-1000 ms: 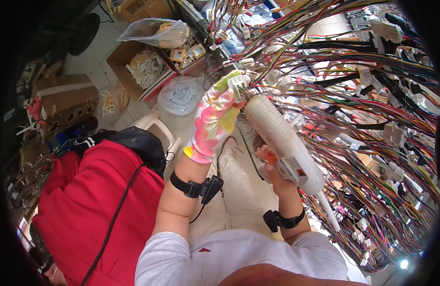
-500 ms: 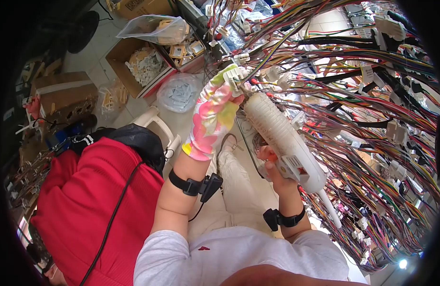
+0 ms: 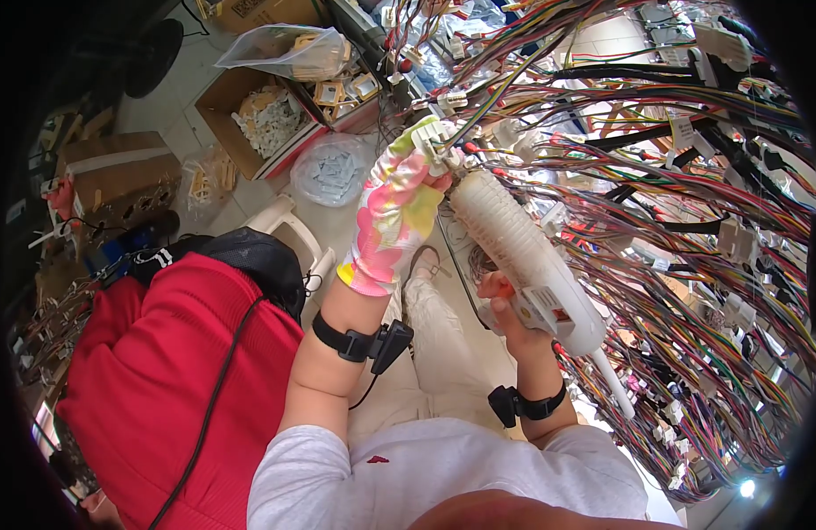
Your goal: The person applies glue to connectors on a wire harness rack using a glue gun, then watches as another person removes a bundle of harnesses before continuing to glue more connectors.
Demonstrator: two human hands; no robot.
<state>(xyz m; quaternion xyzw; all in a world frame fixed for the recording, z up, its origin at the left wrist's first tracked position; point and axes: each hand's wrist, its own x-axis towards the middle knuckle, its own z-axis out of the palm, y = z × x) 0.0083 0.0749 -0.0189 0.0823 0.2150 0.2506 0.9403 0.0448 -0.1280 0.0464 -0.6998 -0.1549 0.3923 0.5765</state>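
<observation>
My left hand (image 3: 401,199), in a flower-patterned glove with bare fingertips, is closed on a white plastic connector (image 3: 428,140) at the end of a bundle of coloured wires. My right hand (image 3: 516,314) is bare and wraps the handle of a bulky white glue gun (image 3: 536,256). The gun has a ribbed, stained front. Its dirty nozzle points up and left and sits right beside the connector and my left fingertips; whether it touches them I cannot tell. The gun's handle is mostly hidden by its body and my fingers.
Dense bundles of coloured wires (image 3: 690,238) with white connectors hang along the right. Beyond my left hand are an open cardboard box (image 3: 231,146) of small white parts and a clear bag (image 3: 333,172) of pale pieces. A person in a red top (image 3: 187,362) is close on my left.
The connector in my left hand has tilted and shifted slightly against the nozzle. The glue gun has moved only a little, and the hanging wires at right have swayed slightly.
</observation>
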